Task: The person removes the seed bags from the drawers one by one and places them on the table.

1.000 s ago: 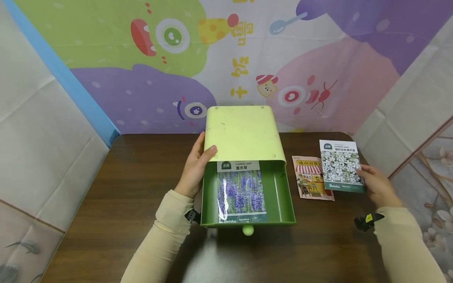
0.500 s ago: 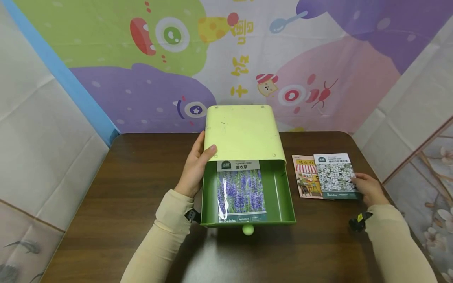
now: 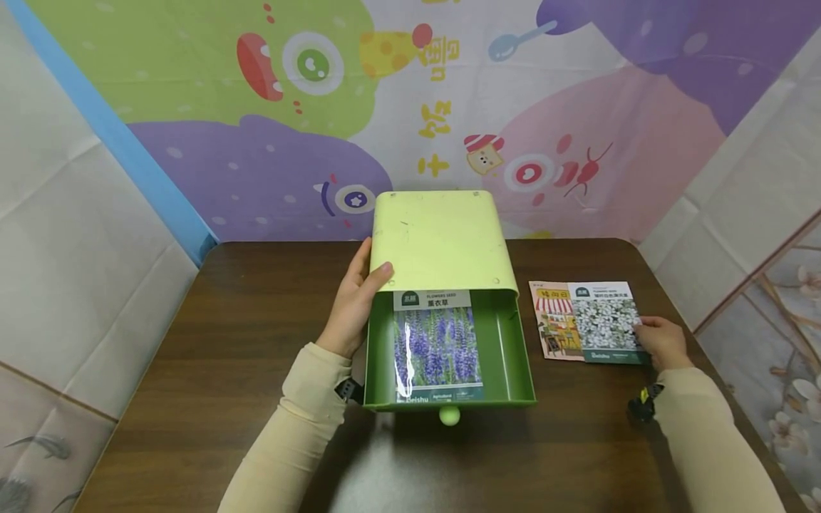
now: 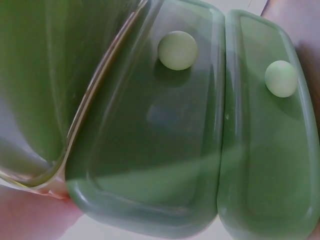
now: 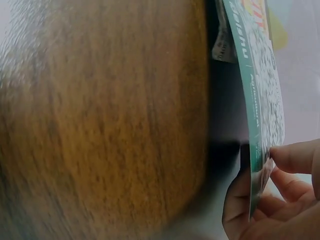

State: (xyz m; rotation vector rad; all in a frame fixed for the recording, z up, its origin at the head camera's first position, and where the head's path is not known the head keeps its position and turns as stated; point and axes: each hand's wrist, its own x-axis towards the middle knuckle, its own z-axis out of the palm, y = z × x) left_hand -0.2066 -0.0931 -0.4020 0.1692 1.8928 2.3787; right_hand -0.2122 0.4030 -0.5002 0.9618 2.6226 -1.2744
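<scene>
A small drawer cabinet (image 3: 442, 239) with a pale green top stands mid-table, its upper green drawer (image 3: 507, 356) pulled out. In that drawer lies a lavender seed packet (image 3: 438, 349) with purple flowers. My left hand (image 3: 353, 299) holds the cabinet's left side, thumb over the top's front edge. At the right, my right hand (image 3: 663, 342) pinches the right edge of a seed packet with white flowers (image 3: 606, 322). This packet overlaps a pink seed packet (image 3: 556, 328) with a striped awning picture. The right wrist view shows the thumb on the white-flower packet's (image 5: 260, 100) face and fingers behind.
Two closed drawer fronts (image 4: 150, 135) with round knobs show in the left wrist view, beside the open drawer. The brown wooden table (image 3: 244, 342) meets a cartoon-printed cloth (image 3: 410, 92) at the back. Patterned panels (image 3: 83, 214) flank the table.
My right hand has moved left and down with the white-flower seed packet, which now covers more of the pink packet. The left hand and drawer cabinet stay put.
</scene>
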